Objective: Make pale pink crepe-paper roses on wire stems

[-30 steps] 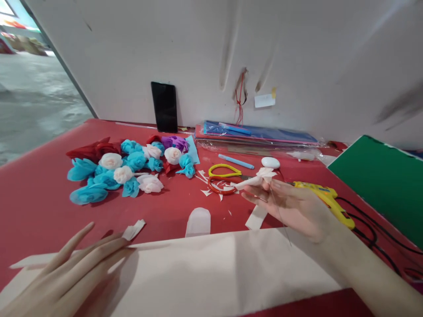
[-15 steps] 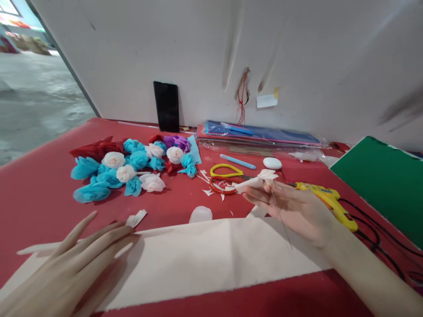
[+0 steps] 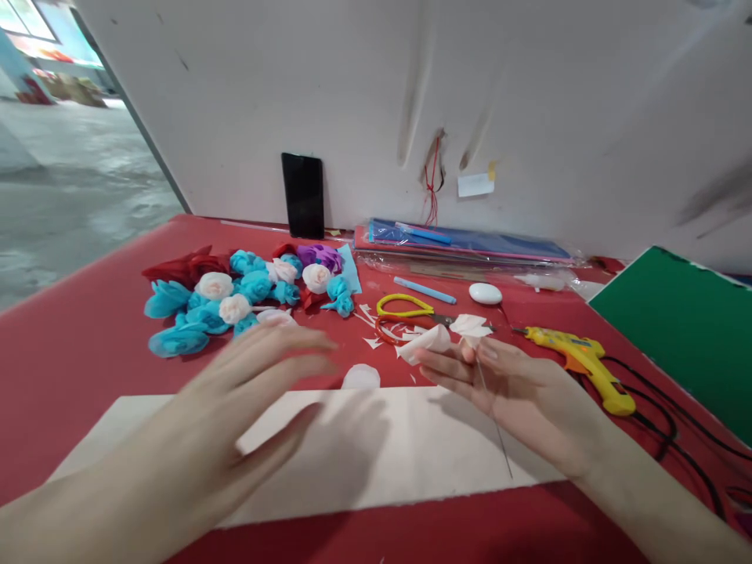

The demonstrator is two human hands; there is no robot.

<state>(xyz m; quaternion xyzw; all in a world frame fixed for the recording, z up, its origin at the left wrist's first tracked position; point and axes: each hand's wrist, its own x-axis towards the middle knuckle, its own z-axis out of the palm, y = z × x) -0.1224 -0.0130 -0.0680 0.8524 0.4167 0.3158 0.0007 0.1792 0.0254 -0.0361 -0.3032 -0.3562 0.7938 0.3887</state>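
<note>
My left hand hovers over the pale paper sheet, slightly blurred, fingers stretched out and thumb apart; nothing shows in its grasp. On the right, my right hand pinches a small white paper flower on a thin wire stem that slants down across the palm. A curled piece of pale paper rests at that hand's fingertips. Just behind the sheet lies a pale round petal. Past the fingers are scissors with yellow and red handles, among white paper scraps.
Blue, white, red and purple paper flowers cluster at the back left. A phone leans on the wall. At right lie a yellow glue gun with black cords, a white oval object and a green board.
My left hand has lifted off the sheet and moved right. The small white paper piece and strip near it no longer show. The curled paper by my right hand has opened wider.
</note>
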